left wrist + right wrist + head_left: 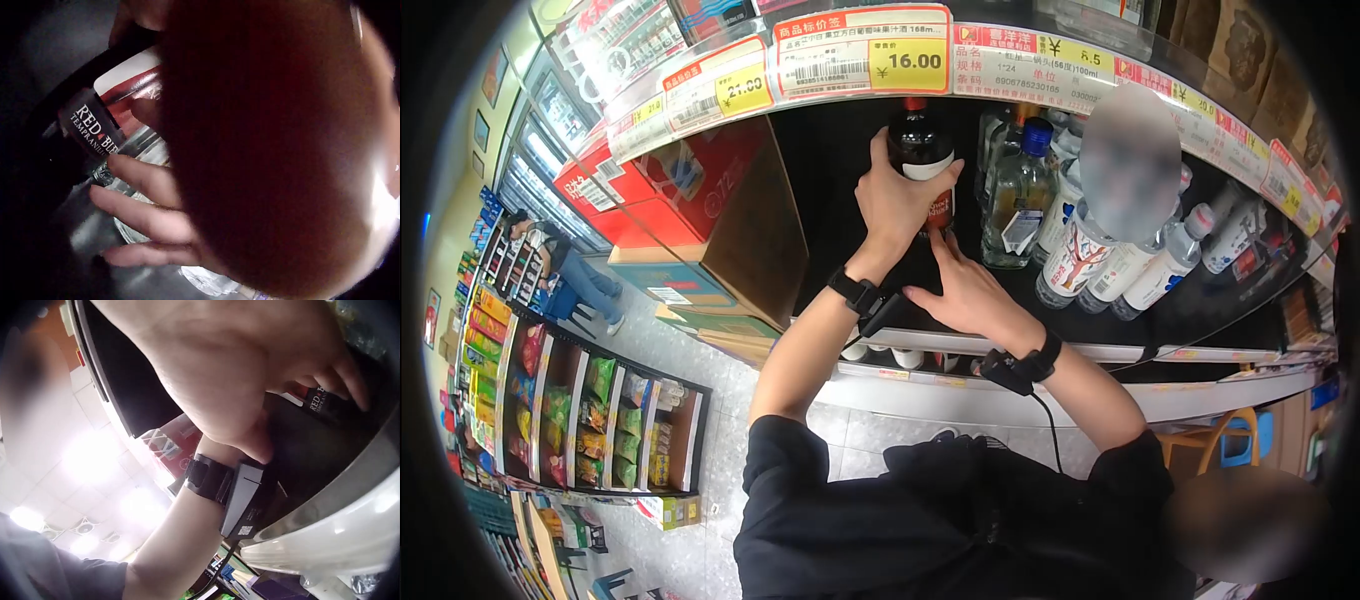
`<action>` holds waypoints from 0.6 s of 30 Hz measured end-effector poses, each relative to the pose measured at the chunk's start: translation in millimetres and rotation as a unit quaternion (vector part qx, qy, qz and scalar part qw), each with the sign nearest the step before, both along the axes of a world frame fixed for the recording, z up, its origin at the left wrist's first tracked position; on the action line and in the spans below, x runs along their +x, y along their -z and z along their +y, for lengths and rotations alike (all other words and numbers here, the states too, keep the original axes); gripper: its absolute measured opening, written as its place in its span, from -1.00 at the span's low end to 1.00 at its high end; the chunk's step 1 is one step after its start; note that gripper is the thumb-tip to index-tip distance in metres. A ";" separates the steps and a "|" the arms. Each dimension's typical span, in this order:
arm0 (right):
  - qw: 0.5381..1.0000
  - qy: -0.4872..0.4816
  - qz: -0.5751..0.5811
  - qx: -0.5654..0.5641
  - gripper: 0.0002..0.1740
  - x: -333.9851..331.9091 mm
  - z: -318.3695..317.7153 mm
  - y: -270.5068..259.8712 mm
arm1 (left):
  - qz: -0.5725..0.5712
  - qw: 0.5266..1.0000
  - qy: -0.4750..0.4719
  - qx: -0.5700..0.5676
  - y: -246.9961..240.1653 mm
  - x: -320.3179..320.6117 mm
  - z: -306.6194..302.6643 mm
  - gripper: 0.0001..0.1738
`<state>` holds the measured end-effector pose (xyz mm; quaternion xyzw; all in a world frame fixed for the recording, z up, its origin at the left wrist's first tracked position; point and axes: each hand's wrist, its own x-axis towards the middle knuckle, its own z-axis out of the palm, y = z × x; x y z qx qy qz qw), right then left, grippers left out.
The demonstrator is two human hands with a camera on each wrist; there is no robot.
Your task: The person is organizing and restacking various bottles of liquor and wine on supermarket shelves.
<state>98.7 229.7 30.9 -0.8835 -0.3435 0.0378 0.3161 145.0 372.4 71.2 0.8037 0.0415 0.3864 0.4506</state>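
A dark wine bottle point(914, 135) with a white and red label stands on the black shelf. My left hand point(888, 208) grips its body, fingers on the left and thumb across the label. Low at the bottle's front, the fingertips of my right hand point(975, 298) reach its base, the fingers fairly straight and the thumb spread. In the left wrist view, a dark blurred shape hides much of the bottle's label point(90, 125), and several fingers extend below the lettering. The right wrist view has my right hand point(231, 369) beside the label point(317, 403).
Clear glass bottles point(1020, 195) and white-labelled bottles point(1080, 260) stand to the right. Red boxes point(665, 185) are at the left, price tags point(865, 55) line the shelf edge above. A snack rack point(585, 410) and a person point(565, 260) are farther left.
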 end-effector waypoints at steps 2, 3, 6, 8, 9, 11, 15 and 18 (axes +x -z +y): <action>1.000 0.010 0.007 -0.004 0.13 10.8 2.6 -0.1 | -0.008 1.000 0.007 0.027 -1.4 9.7 -0.8 0.09; 1.000 0.019 0.016 -0.006 0.13 14.2 4.1 0.4 | -0.004 0.999 0.002 0.039 -0.3 17.0 -0.2 0.09; 0.999 0.032 0.018 0.020 0.06 21.6 5.6 2.8 | -0.004 0.999 0.011 0.042 1.4 34.2 0.5 0.07; 0.999 0.041 0.018 0.020 0.03 24.1 6.6 8.1 | -0.013 0.999 0.022 0.041 -0.1 39.4 0.1 0.05; 0.998 0.051 0.017 0.019 0.01 24.5 6.7 10.2 | -0.010 0.999 0.023 0.047 0.8 45.1 1.0 0.05; 0.997 0.052 0.035 0.032 -0.01 19.7 4.0 6.5 | -0.006 0.998 0.024 0.053 1.2 56.5 2.4 0.04; 0.996 0.048 0.052 0.047 -0.01 10.9 0.8 6.1 | 0.009 0.997 0.038 0.073 -2.3 67.9 2.4 0.10; 0.998 0.039 0.035 0.028 -0.03 6.2 -2.3 4.0 | 0.061 0.994 0.043 0.081 -3.6 75.7 0.1 0.16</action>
